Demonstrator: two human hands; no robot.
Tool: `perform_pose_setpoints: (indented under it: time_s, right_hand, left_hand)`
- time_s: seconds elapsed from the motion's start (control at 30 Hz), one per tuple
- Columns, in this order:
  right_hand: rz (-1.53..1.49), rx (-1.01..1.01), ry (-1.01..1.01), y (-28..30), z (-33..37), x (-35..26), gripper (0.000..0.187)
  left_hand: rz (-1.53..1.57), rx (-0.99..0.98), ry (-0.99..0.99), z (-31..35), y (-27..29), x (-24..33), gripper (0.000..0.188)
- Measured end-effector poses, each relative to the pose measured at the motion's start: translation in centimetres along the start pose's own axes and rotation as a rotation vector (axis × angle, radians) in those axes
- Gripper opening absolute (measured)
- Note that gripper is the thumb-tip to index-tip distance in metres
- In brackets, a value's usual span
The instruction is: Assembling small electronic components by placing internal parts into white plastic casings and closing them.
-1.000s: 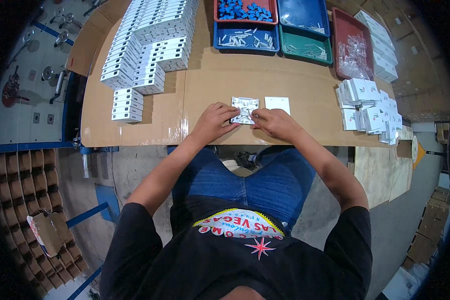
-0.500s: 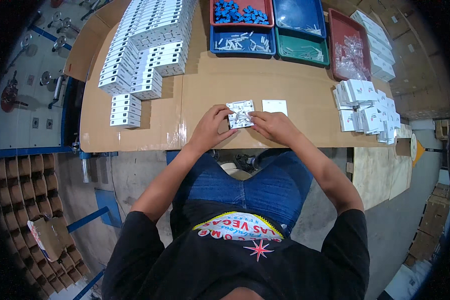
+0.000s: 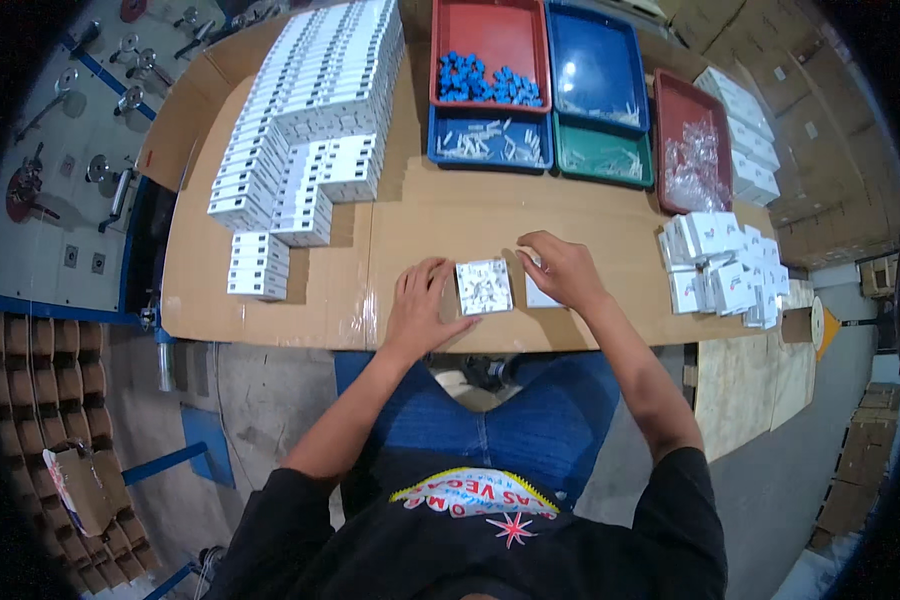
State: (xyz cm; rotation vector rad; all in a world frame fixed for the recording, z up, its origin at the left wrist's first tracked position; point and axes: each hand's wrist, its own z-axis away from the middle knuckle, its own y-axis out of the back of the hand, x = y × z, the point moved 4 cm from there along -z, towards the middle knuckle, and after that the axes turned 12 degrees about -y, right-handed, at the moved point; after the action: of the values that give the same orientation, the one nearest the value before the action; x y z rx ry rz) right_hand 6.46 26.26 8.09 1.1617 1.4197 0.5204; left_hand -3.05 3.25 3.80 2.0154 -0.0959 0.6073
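Observation:
A square white box with small white parts inside [image 3: 485,288] lies on the cardboard-covered table in front of me. My left hand [image 3: 420,308] rests at its left side, fingers apart and thumb tip by the near left corner. Just right of the box, my right hand [image 3: 564,272] hovers with curled fingers. A small whitish bit shows at its fingertips, too small to name. Beneath that hand lies a flat white square piece [image 3: 538,297], partly hidden by it.
Stacked white boxes [image 3: 315,120] stand at left. At the back are a red tray of blue pieces [image 3: 490,30], two blue trays [image 3: 595,60] [image 3: 490,162] and a green one [image 3: 605,172]. A red tray with clear bags [image 3: 678,100] and piled white boxes [image 3: 715,240] are at right.
My right hand has left the box and moved right, over the flat white piece. My left hand has loosened beside the box. The whole view has shifted, with the table lower in the picture.

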Motion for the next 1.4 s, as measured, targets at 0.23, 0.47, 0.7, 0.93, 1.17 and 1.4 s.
perform_pose_setpoints:
  time_s: [0.23, 0.47, 0.7, 0.93, 1.17, 1.4]
  right_hand:
    - [-0.051, 0.296, -0.357, 1.2, -11.0, 4.3, 0.016]
    - [0.088, 0.383, -0.320, 0.7, -24.0, 10.1, 0.014]
    - [0.268, 0.311, -0.277, 0.8, -30.2, 11.1, 0.037]
    - [0.421, 0.172, -0.253, -0.6, -31.2, 11.7, 0.038]
    - [0.319, 0.258, -0.174, -0.6, -31.4, 12.9, 0.028]
    - [0.123, 0.261, -0.233, 0.2, -30.6, 13.8, 0.022]
  left_hand:
    - [-0.008, -0.002, -0.003, -0.3, 0.1, 0.1, 0.082]
    - [-0.014, 0.020, 0.015, -0.4, 0.3, 0.0, 0.079]
    - [-0.015, -0.042, 0.031, -0.7, 0.8, 0.3, 0.078]
    - [-0.006, -0.058, 0.040, -0.8, 0.8, 0.0, 0.081]
    - [-0.032, -0.063, 0.034, -0.9, 1.1, 0.1, 0.078]
    - [-0.020, -0.040, 0.030, -0.8, 0.9, 0.3, 0.080]
